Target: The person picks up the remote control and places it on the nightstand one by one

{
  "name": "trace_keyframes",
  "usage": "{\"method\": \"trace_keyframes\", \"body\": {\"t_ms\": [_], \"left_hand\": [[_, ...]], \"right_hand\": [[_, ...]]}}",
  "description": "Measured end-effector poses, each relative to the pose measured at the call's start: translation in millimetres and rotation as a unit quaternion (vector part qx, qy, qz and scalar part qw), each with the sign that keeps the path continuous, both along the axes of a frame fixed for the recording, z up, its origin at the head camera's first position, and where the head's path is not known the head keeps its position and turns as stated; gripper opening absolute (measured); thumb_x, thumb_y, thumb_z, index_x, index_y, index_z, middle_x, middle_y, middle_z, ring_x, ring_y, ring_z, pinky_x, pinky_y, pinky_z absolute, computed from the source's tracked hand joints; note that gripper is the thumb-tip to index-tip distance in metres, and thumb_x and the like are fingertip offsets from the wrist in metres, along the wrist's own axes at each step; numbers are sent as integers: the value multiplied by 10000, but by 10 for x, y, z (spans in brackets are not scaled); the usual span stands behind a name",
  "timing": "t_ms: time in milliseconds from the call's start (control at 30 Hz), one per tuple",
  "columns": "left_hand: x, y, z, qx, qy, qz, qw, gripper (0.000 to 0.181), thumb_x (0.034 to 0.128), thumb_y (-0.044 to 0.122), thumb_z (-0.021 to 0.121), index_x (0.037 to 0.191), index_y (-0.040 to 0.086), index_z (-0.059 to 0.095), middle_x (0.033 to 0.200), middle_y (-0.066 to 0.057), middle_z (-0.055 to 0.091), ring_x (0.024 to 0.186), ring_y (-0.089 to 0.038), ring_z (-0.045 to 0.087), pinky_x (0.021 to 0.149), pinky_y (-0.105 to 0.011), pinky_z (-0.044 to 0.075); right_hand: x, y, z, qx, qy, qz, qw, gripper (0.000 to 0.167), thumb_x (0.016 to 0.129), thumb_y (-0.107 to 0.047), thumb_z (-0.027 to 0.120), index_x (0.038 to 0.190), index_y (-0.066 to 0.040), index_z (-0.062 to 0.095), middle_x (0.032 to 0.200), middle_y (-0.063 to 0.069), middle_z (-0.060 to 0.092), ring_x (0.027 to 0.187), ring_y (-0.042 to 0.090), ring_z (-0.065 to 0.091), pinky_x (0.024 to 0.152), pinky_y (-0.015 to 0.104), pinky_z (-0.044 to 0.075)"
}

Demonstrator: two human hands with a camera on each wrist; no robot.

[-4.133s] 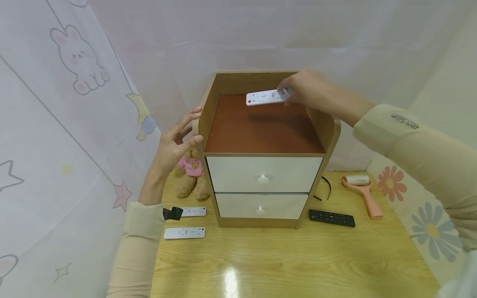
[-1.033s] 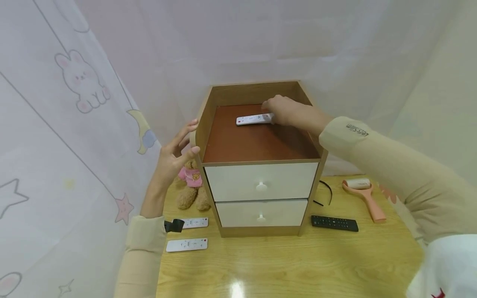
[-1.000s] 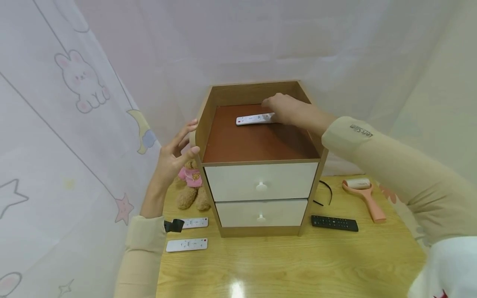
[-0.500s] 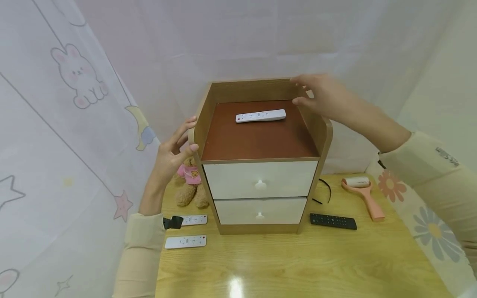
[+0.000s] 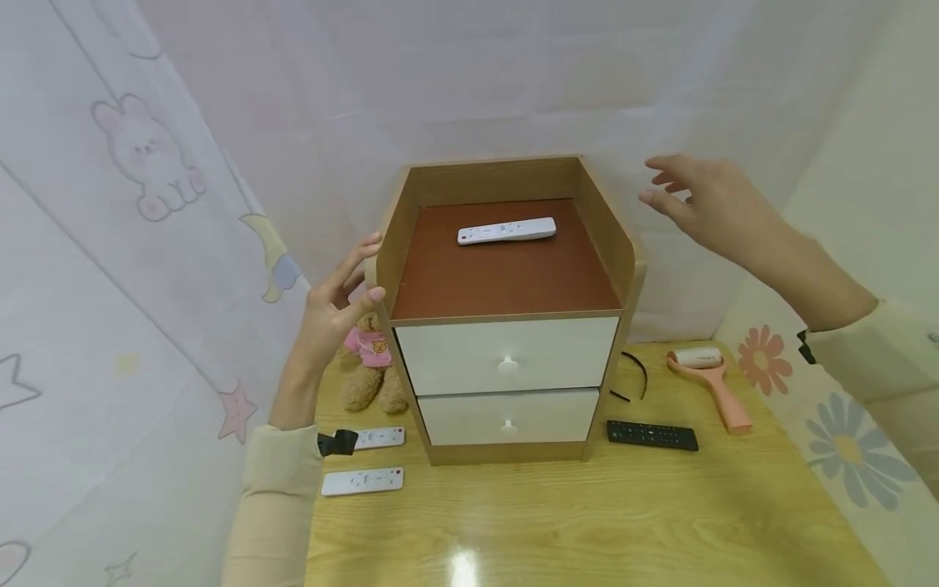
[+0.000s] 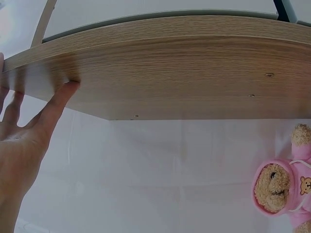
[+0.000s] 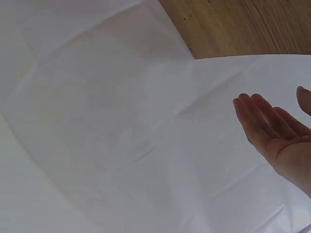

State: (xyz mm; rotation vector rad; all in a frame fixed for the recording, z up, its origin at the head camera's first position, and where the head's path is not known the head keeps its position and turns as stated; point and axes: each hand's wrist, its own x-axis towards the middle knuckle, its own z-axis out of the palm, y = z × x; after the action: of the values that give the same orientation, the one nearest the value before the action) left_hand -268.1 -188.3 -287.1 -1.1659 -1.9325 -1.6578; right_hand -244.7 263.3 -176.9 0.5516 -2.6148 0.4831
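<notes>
My left hand rests with spread fingers against the left side panel of a small wooden cabinet, thumb near its front edge. In the left wrist view the same hand touches the wood panel with fairly straight fingers. A white remote lies on the cabinet's brown top, touched by neither hand. My right hand is raised in the air to the right of the cabinet, holding nothing. The right wrist view shows that hand with extended fingers, apart from the wood.
Two white remotes and a teddy bear are left of the cabinet. To its right are a black remote, an orange-handled roller and a thin black curved item. Two white drawers are closed.
My right hand has let go of the white remote, which was lowered onto the cabinet top, and has moved off to the right. My left hand has stayed at the side panel.
</notes>
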Motion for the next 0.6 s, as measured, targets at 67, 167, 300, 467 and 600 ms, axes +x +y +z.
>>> {"method": "trace_keyframes", "body": {"t_ms": [67, 167, 300, 467, 600], "left_hand": [[2, -9, -11, 22, -31, 18, 10000, 519, 902, -141, 541, 1399, -55, 416, 1519, -170, 341, 1331, -380, 408, 981, -290, 479], [-23, -26, -23, 80, 27, -20, 10000, 520, 901, -132, 552, 1399, -46, 427, 1516, -165, 350, 1322, -379, 419, 985, -299, 476], [-15, -21, 23, 135, 243, -131, 9995, 508, 903, -125, 557, 1391, -58, 432, 1504, -196, 353, 1330, -379, 408, 1020, -312, 449], [25, -6, 76, 117, 418, -168, 9989, 491, 908, -103, 567, 1379, -85, 425, 1495, -233, 347, 1368, -366, 357, 1071, -358, 403], [-6, -25, 63, 167, 531, -217, 9982, 483, 905, -90, 584, 1365, -97, 435, 1487, -243, 353, 1382, -365, 331, 1105, -405, 356]], "right_hand": [[3, 80, -46, -28, -85, -122, 9999, 508, 1025, -328, 466, 1420, -10, 437, 1270, 260, 579, 1023, 462, 607, 860, 580, 472], [4, 211, -112, 5, -197, -320, 9993, 523, 1028, -346, 451, 1418, 2, 432, 1219, 289, 595, 1023, 484, 596, 860, 600, 461], [7, 406, -244, 47, -461, -519, 9976, 537, 1025, -353, 456, 1408, 23, 434, 1210, 308, 590, 1067, 491, 561, 858, 622, 441], [14, 641, -591, 93, -686, -624, 9957, 518, 1018, -328, 483, 1376, 45, 459, 1182, 322, 596, 1039, 489, 578, 809, 618, 465], [23, 773, -936, 46, -953, -647, 9933, 518, 1012, -324, 501, 1361, 57, 466, 1174, 334, 593, 1024, 488, 589, 810, 617, 475]]}}
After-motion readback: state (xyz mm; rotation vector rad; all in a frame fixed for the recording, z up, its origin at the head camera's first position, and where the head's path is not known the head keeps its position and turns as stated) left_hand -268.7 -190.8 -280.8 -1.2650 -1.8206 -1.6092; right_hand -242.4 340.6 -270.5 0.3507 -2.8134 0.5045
